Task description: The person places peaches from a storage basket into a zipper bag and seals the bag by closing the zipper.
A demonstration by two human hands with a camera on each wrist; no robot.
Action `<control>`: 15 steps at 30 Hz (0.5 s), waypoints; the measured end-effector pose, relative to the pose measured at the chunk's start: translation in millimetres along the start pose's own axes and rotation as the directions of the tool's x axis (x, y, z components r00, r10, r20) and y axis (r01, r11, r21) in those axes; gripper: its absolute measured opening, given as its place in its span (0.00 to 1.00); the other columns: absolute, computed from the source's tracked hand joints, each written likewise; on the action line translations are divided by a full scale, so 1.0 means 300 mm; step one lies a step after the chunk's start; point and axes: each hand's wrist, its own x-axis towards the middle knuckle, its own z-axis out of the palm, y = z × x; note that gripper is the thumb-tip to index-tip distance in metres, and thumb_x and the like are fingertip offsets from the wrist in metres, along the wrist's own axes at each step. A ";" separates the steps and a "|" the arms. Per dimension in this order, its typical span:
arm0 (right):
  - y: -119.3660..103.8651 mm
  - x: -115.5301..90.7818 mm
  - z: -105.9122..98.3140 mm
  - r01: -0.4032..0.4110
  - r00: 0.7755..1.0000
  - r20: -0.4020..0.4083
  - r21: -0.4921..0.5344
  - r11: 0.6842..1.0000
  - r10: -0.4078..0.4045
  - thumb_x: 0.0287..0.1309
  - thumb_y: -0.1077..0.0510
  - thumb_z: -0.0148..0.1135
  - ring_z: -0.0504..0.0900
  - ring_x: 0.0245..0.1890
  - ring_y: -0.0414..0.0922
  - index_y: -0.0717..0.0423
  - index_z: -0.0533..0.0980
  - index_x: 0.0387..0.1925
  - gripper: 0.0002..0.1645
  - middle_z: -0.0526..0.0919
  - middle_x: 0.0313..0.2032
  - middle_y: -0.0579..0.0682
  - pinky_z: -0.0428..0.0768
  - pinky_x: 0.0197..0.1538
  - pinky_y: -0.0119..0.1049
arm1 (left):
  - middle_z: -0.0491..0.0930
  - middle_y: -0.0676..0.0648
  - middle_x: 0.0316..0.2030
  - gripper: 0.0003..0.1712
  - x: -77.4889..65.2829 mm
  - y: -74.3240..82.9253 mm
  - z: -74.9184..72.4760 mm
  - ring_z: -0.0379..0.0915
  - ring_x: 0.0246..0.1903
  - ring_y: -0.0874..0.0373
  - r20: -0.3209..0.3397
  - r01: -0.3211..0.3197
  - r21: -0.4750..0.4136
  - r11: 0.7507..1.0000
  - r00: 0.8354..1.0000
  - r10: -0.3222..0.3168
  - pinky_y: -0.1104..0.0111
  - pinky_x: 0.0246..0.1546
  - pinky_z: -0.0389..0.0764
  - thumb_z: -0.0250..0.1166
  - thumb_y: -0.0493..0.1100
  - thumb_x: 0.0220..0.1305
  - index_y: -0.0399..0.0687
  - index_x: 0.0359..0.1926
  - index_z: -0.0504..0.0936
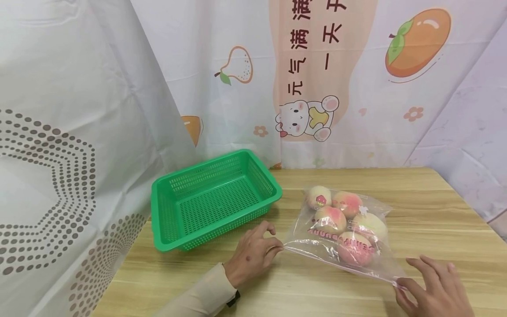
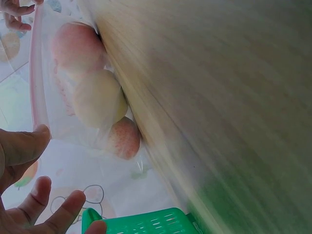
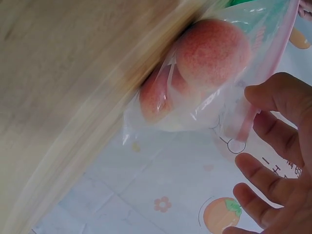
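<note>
A clear zip bag point(image 1: 317, 247) with pink print lies on the table, several peaches point(image 1: 356, 248) inside it. Its pink zip edge faces the person. My left hand point(image 1: 253, 253) pinches the left corner of that edge between thumb and index finger. At the opposite corner, my right hand point(image 1: 435, 286) pinches the zip edge, its other fingers spread. In the right wrist view, the right thumb and index finger meet at the pink zip strip point(image 3: 248, 124). The left wrist view shows the peaches point(image 2: 97, 97) through the plastic, with the left thumb on the corner.
A green plastic basket point(image 1: 218, 231) with perforated walls stands at the left of the wooden table point(image 1: 428, 211), with nothing visible in it. Printed cloth point(image 1: 245, 114) hangs behind the table, and a dotted white cloth point(image 1: 115, 132) hangs at the left.
</note>
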 end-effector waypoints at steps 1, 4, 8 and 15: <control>0.004 0.001 -0.003 0.005 1.000 -0.003 -0.002 1.000 -0.005 0.71 0.40 0.44 0.74 0.34 0.68 0.53 0.73 0.12 0.35 0.79 0.33 0.66 0.64 0.37 0.68 | 0.76 0.48 0.43 0.02 0.000 0.000 -0.001 0.69 0.28 0.63 0.000 -0.001 0.000 1.000 1.000 0.001 0.75 0.29 0.70 0.74 0.44 0.59 0.53 0.33 0.91; 0.011 0.005 -0.011 0.008 1.000 -0.007 -0.009 1.000 -0.008 0.71 0.39 0.44 0.74 0.33 0.68 0.53 0.73 0.12 0.35 0.80 0.33 0.66 0.61 0.32 0.66 | 0.75 0.48 0.43 0.02 0.000 -0.001 -0.002 0.70 0.28 0.63 0.003 0.003 0.003 1.000 1.000 -0.003 0.74 0.29 0.70 0.73 0.45 0.59 0.53 0.33 0.91; 0.006 -0.005 -0.026 -0.035 0.999 0.007 -0.023 0.999 0.035 0.71 0.38 0.44 0.74 0.35 0.68 0.54 0.75 0.13 0.36 0.80 0.35 0.66 0.66 0.59 0.68 | 0.75 0.48 0.43 0.02 -0.001 0.000 -0.004 0.70 0.28 0.62 0.010 0.014 0.007 1.000 1.000 -0.014 0.73 0.29 0.70 0.73 0.44 0.59 0.54 0.33 0.91; -0.006 -0.024 -0.044 -0.103 0.992 0.069 -0.039 0.994 0.106 0.71 0.35 0.43 0.73 0.38 0.66 0.53 0.76 0.16 0.37 0.81 0.39 0.64 0.50 0.72 0.63 | 0.75 0.48 0.43 0.02 0.002 0.004 -0.008 0.70 0.28 0.62 0.002 0.012 0.006 1.000 1.000 -0.012 0.74 0.29 0.70 0.73 0.44 0.59 0.53 0.33 0.91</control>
